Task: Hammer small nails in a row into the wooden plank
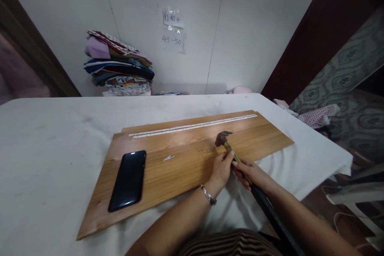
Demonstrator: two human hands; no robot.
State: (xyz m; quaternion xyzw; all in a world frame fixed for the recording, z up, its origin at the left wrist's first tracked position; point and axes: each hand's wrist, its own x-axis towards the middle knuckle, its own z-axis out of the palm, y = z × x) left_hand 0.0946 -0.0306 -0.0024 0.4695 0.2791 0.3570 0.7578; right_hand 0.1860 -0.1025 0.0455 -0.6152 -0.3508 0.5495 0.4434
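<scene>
Right hand (250, 173) keeps a closed grip on the hammer (223, 139) handle; left hand (222, 167) pinches beside it on the board (180, 168); phone (128, 181) lies left.

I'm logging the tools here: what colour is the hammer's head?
Dark brown, rusty-looking; the hammer head shows best in the head view, above the wooden board.

My arms are bare to the elbow; a silver beaded bracelet (208, 195) circles my left wrist, and striped brown-black fabric (228, 246) covers my lap.
</scene>
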